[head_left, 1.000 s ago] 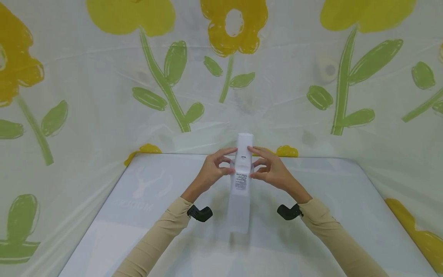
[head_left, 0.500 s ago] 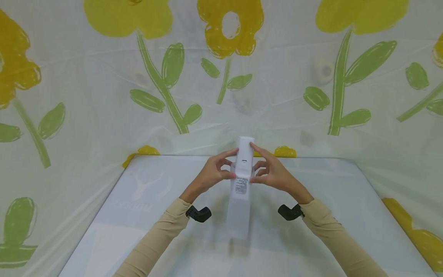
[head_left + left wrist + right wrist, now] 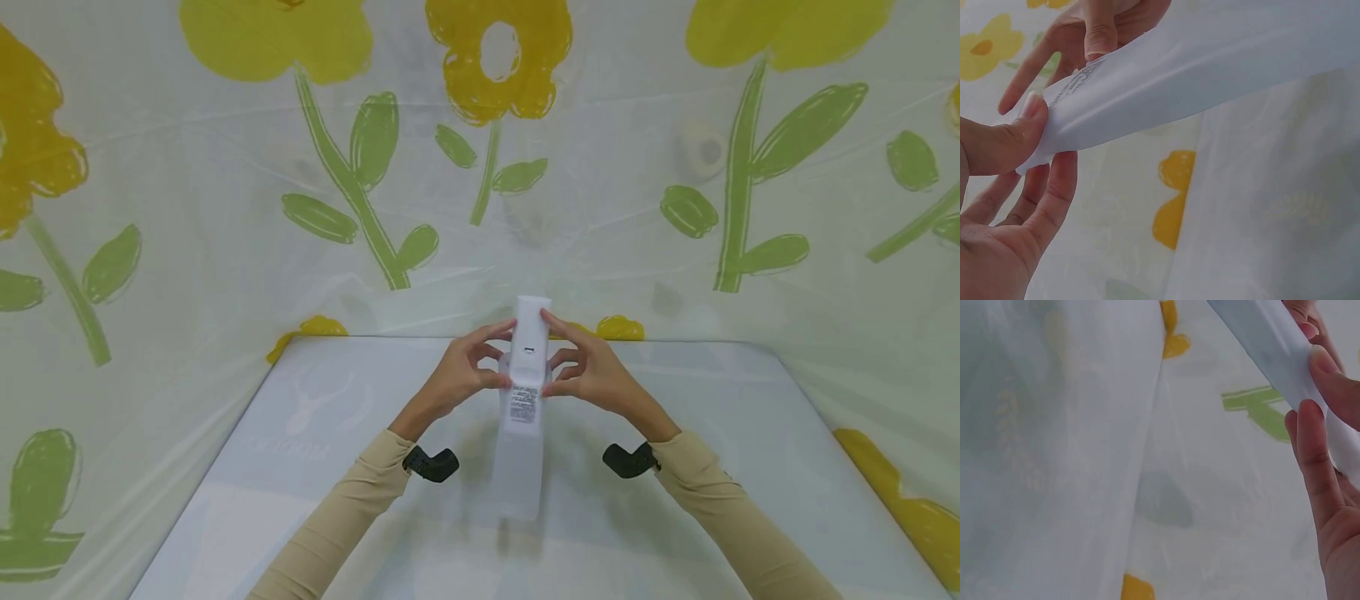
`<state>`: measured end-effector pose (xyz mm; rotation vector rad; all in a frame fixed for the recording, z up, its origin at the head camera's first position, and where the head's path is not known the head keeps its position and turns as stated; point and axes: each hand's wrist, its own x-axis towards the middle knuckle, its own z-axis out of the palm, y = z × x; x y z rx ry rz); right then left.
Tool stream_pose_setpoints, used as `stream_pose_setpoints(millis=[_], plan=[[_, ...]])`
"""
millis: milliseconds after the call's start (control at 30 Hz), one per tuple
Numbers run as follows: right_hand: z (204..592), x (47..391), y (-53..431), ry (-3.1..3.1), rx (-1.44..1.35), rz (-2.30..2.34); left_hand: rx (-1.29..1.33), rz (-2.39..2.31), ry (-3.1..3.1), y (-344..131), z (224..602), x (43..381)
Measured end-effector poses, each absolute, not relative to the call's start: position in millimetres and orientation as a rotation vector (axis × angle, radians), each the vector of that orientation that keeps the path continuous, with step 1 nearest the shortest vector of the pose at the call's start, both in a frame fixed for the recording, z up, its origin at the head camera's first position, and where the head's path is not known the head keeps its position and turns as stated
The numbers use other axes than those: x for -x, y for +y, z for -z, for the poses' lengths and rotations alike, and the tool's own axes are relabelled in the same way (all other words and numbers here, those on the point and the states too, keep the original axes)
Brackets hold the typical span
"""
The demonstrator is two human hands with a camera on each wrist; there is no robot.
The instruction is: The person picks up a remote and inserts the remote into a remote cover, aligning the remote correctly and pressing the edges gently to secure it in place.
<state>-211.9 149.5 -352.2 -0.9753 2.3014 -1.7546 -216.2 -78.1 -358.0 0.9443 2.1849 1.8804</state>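
A long white plastic device point(image 3: 517, 471), its exact kind unclear, is held up over the table in the head view. It has a small dark port point(image 3: 529, 350) and a printed label point(image 3: 523, 404). Its lower part is flat and plain. A rounded, translucent edge shows behind its middle. My left hand point(image 3: 453, 379) pinches the left side, thumb beside the label and a finger higher up. On the other side my right hand point(image 3: 600, 379) grips it the same way. In the left wrist view, the device point(image 3: 1147, 100) slants across between both hands; the right wrist view shows part of its smooth body point(image 3: 1266, 347).
A white table point(image 3: 300, 467) with a faint printed logo lies below. Behind it hangs a pale curtain point(image 3: 600, 167) with yellow flowers and green leaves. Black wrist cameras point(image 3: 433, 463) sit at both beige sleeves point(image 3: 337, 517).
The device has dropped slightly in the head view, with both hands keeping hold of it. Over the last half second almost nothing has moved.
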Motion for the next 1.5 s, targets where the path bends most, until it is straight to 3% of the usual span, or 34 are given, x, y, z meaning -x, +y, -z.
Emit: stream_pose_setpoints(millis=[633, 1167, 1500], plan=[[349, 207, 145, 2.318, 0.959, 1.775, -0.918, -1.926, 2.174, -81, 361, 215], [371, 223, 147, 2.321, 0.983, 1.788, -0.900, -1.938, 2.185, -84, 359, 213], [354, 210, 145, 2.308, 0.917, 1.796, -0.890, -1.963, 2.177, -82, 362, 214]])
